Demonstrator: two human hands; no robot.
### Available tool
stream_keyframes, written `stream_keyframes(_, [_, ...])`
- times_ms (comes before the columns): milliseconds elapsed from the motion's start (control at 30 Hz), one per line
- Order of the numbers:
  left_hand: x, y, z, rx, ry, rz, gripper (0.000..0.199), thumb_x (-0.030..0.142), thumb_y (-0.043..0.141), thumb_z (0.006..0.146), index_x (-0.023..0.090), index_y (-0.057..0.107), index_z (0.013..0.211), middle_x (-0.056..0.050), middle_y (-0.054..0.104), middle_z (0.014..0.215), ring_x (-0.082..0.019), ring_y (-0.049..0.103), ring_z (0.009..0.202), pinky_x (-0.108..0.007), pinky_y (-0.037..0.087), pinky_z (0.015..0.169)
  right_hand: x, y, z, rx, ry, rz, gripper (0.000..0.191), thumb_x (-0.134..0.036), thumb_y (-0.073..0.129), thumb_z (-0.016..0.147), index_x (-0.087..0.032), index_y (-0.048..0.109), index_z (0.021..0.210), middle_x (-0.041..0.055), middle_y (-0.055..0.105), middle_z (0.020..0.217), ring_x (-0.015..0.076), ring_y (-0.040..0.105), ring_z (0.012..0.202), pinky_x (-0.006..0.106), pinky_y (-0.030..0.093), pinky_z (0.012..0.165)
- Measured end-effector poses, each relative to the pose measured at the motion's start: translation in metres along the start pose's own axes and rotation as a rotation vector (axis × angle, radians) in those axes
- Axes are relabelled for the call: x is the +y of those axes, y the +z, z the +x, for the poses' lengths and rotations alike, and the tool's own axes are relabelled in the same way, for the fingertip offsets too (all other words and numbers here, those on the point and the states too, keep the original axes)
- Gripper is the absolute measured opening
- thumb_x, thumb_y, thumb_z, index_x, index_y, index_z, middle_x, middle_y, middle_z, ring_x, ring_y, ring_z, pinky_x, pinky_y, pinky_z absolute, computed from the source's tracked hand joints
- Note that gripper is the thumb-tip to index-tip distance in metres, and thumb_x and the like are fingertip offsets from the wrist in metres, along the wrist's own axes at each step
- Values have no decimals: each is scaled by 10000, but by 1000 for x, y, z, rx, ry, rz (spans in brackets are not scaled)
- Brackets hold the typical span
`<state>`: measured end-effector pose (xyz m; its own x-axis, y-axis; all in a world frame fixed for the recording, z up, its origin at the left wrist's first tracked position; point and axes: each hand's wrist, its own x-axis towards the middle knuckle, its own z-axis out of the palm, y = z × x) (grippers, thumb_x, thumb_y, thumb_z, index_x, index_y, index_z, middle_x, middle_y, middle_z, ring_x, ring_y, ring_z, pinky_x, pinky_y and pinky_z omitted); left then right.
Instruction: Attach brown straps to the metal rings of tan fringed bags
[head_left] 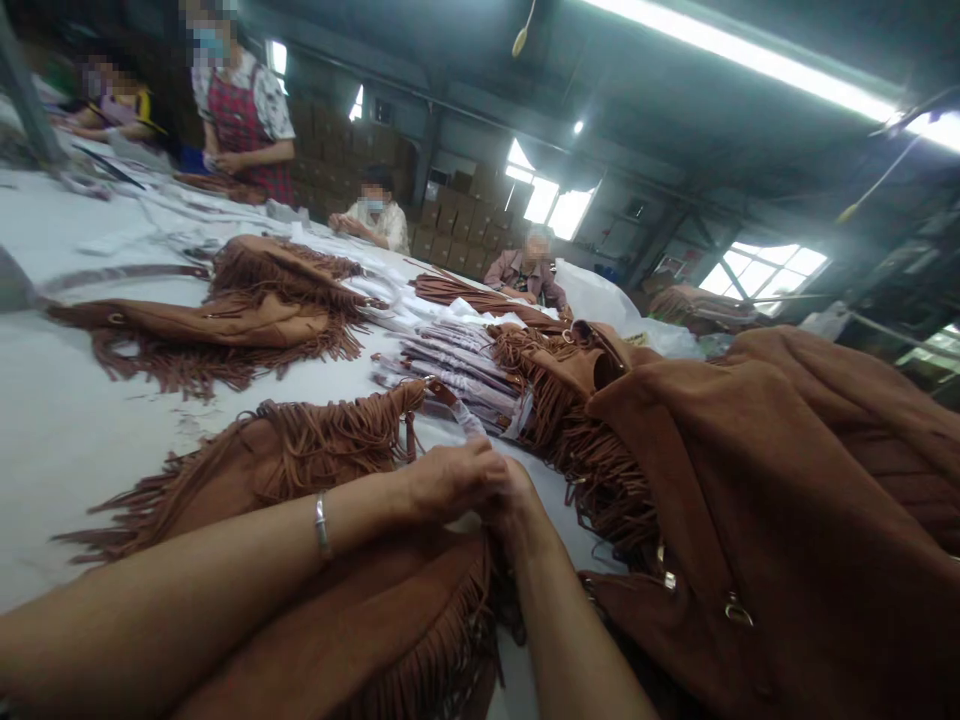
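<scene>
A brown fringed bag (300, 460) lies in front of me on the white table. From a metal ring at its corner, a bag strap (466, 418) wrapped in clear film runs to where my hands meet. My left hand (454, 482), with a silver bracelet at the wrist, is closed over the strap's end. Pressed against it is my right hand (514, 500), also closed at the strap, its fingers mostly hidden behind the left. Below my forearms, a brown panel with fringe (420, 610) spreads toward me.
More brown bags (772, 480) are heaped at the right, with metal buckles showing. Film-wrapped straps (457, 365) lie stacked beyond my hands. Another fringed bag (262, 320) rests at the left. Several people sit or stand around the white table (67, 430).
</scene>
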<state>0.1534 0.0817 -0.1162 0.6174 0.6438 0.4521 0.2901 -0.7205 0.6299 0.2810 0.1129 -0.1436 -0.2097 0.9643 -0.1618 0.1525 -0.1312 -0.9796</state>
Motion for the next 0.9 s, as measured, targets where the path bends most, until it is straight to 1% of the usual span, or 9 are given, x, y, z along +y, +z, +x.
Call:
stream_keyframes(133, [-15, -5, 1, 63, -140, -211, 331, 350, 346, 894, 129, 510, 710, -3, 454, 626, -93, 437, 553, -193, 396, 516, -16, -15, -14, 40, -31, -70, 247, -346, 547, 859, -149, 593, 1000, 43, 633, 872, 137, 606, 660, 266, 500, 563])
stream_keyframes(233, [-17, -3, 0, 60, -185, -265, 366, 367, 340, 893, 125, 489, 662, 18, 424, 541, -74, 393, 463, -172, 339, 425, -39, -32, -25, 108, -178, -113, 313, -329, 629, 767, -208, 611, 1055, 62, 627, 1054, 190, 610, 879, 286, 493, 712])
stream_keyframes(333, [-17, 1, 4, 79, -190, -269, 343, 346, 371, 873, 128, 487, 634, 19, 437, 526, -73, 406, 460, -173, 353, 439, -54, -30, -35, -38, -328, -74, 336, -368, 639, 755, -209, 638, 1052, 49, 619, 1116, 213, 551, 1042, 303, 434, 867])
stream_keyframes(400, [-16, 4, 6, 107, -193, -238, 333, 327, 388, 857, 136, 467, 595, 18, 432, 518, -80, 417, 476, -180, 368, 465, -56, -18, -38, -129, -374, 33, 294, -407, 623, 767, -181, 664, 950, 49, 667, 966, 213, 592, 947, 312, 452, 823])
stream_keyframes(500, [-5, 7, 4, 155, -223, -163, 262, 307, 447, 826, 132, 506, 640, -16, 500, 612, -118, 485, 588, -213, 408, 544, -55, -9, -37, -87, -381, 184, 319, -479, 578, 782, -164, 626, 790, 36, 656, 720, 189, 620, 723, 299, 485, 670])
stream_keyframes(633, [27, 1, -4, 276, -248, 195, 212, 304, 475, 823, 133, 575, 897, -77, 558, 887, -179, 514, 788, -300, 416, 723, -59, -36, -36, 55, -436, 306, 315, -517, 564, 776, -204, 532, 749, -42, 548, 551, 131, 571, 576, 256, 471, 621])
stream_keyframes(733, [39, -3, 8, 68, -326, 228, 192, 301, 472, 815, 157, 598, 803, -43, 560, 787, -163, 494, 737, -271, 382, 700, -60, -62, -36, 133, -466, 311, 265, -462, 587, 778, -204, 534, 748, -69, 493, 498, 92, 494, 483, 210, 433, 560])
stream_keyframes(833, [30, 7, 31, -202, -484, 67, 216, 334, 521, 764, 148, 616, 707, -16, 552, 656, -136, 478, 614, -228, 349, 568, -53, -70, -32, 152, -480, 257, 236, -412, 601, 780, -180, 570, 745, -58, 507, 493, 75, 441, 438, 185, 367, 470])
stream_keyframes(900, [21, 21, 46, -309, -541, 9, 297, 394, 531, 746, 134, 601, 622, 0, 518, 554, -111, 432, 500, -217, 312, 484, -47, -69, -27, 164, -481, 227, 238, -401, 591, 784, -168, 575, 734, -56, 499, 472, 70, 415, 411, 180, 324, 422])
